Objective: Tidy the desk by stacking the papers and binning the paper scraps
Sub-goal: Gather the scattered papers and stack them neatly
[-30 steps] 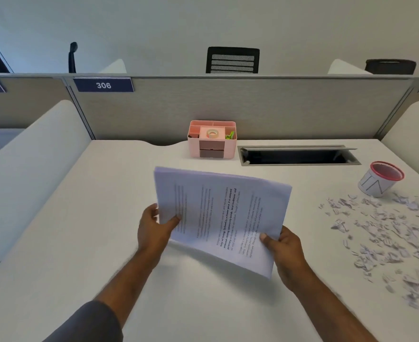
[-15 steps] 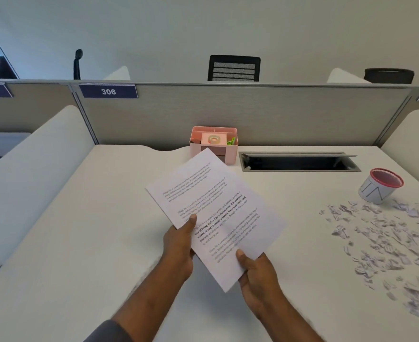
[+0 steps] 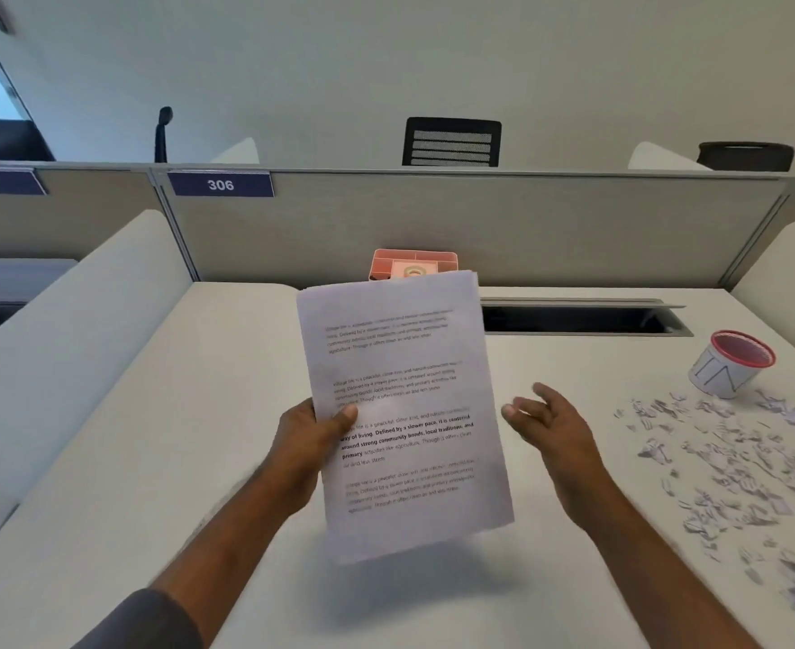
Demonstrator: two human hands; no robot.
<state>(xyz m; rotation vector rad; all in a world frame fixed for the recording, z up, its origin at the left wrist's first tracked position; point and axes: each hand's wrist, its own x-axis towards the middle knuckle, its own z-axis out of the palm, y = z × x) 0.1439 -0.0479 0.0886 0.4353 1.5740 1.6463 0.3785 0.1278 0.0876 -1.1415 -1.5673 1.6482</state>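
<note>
A stack of printed white papers (image 3: 404,367) hangs upright above the middle of the white desk (image 3: 152,414). My left hand (image 3: 306,442) grips its left edge, thumb on the front page. My right hand (image 3: 550,428) hovers just right of the papers, fingers spread, touching nothing. Several torn paper scraps (image 3: 732,470) lie scattered over the desk's right side. A small white bin with a red rim (image 3: 727,367) stands tilted at the far right, just beyond the scraps.
A pink desk organiser (image 3: 414,264) sits at the back against the grey partition (image 3: 526,227), partly hidden by the papers. A dark open cable slot (image 3: 578,318) runs along the back right. White side dividers flank the desk.
The papers turned from slanted to upright and rose. My right hand let go of their lower edge and moved out to the right; my left hand keeps its grip.
</note>
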